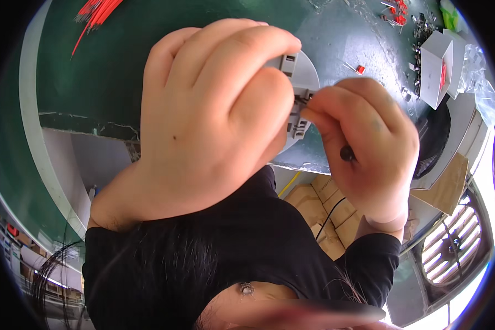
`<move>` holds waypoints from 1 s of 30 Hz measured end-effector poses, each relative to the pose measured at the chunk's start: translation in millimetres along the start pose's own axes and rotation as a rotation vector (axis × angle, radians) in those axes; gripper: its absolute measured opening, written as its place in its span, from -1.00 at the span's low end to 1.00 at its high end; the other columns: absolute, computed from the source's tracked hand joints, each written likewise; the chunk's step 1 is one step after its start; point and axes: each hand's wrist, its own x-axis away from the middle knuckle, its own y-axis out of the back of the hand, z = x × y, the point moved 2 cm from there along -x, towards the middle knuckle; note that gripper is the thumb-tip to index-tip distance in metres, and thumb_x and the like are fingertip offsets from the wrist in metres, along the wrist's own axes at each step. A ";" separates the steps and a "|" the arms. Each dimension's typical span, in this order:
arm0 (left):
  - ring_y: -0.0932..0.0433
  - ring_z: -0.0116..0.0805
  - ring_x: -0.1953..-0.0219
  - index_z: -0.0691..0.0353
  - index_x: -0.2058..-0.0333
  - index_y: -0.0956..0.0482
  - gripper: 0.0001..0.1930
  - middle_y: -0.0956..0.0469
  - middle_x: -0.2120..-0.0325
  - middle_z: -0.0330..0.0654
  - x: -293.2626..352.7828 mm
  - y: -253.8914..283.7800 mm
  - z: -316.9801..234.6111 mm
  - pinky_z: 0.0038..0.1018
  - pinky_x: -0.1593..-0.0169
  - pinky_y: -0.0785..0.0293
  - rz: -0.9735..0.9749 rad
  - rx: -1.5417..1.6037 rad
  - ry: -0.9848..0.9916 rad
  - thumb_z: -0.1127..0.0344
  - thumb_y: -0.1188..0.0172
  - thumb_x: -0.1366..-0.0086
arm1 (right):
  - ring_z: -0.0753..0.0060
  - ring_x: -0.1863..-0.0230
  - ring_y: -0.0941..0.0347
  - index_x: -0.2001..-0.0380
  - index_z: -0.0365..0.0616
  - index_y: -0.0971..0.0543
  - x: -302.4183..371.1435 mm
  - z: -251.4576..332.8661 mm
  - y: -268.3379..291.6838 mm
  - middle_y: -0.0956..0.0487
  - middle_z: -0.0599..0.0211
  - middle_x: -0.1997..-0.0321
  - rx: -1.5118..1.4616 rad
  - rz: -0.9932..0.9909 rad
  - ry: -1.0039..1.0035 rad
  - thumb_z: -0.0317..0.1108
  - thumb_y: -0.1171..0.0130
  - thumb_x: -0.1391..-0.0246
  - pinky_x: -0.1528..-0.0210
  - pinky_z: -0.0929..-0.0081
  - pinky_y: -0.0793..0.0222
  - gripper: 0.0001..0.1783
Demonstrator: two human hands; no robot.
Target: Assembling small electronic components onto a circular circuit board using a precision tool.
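Head view: green bench [88, 82], upper frame. Left hand [214, 110], centre, fingers curled over pale round piece [309, 69]; grip hidden, cannot tell. Right hand [371, 129], right of centre, pinching small dark item [301, 99] at piece. Step, judged: fine fingertip work; next move calls for steady piece. White box [432, 63] upper right, red wires [100, 12] upper left, both well apart; left hand blocks view.

We see a small white box [430, 66] on the green table [93, 77], with clear plastic wrapping [480, 74] just to its right and a bright green packet [450, 15] above it. Up and left of the box we find loose red components [401, 12]; far to its left, red wires [100, 11]. Well below the box we spot cardboard boxes [307, 203] and what seems a slatted fan [454, 243], glare-washed.
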 end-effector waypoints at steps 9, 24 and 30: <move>-0.60 -0.03 0.03 0.21 0.45 -0.48 -0.73 -0.61 0.02 -0.07 4.9 4.5 -1.9 -0.27 -0.03 -0.46 0.007 -0.022 0.016 0.64 -0.34 0.11 | 0.34 0.49 -0.45 0.21 0.00 -0.70 30.0 24.4 -18.8 -0.60 0.35 0.34 0.728 -0.058 0.025 -0.45 -0.29 -0.01 0.35 0.51 -0.31 -0.77; -0.57 0.01 -0.05 0.16 0.37 -0.49 -0.72 -0.59 -0.03 -0.07 2.6 2.9 0.7 -0.19 -0.10 -0.39 0.040 0.015 0.002 0.48 -0.40 0.06 | 0.59 0.73 0.06 0.54 0.12 -0.34 16.1 15.0 -20.9 -0.26 0.54 0.68 -1.272 -0.519 0.177 0.30 0.07 -0.32 0.55 0.51 0.14 -0.45; -0.43 0.10 -0.22 0.14 0.19 -0.44 -0.42 -0.44 -0.21 -0.02 0.8 17.3 -15.9 -0.02 -0.21 -0.30 0.292 0.005 0.081 0.28 -0.56 0.22 | 0.59 0.75 0.08 0.51 0.08 -0.30 11.9 15.4 -21.4 -0.20 0.54 0.71 -1.096 -0.634 0.159 0.32 0.10 -0.32 0.59 0.48 0.16 -0.42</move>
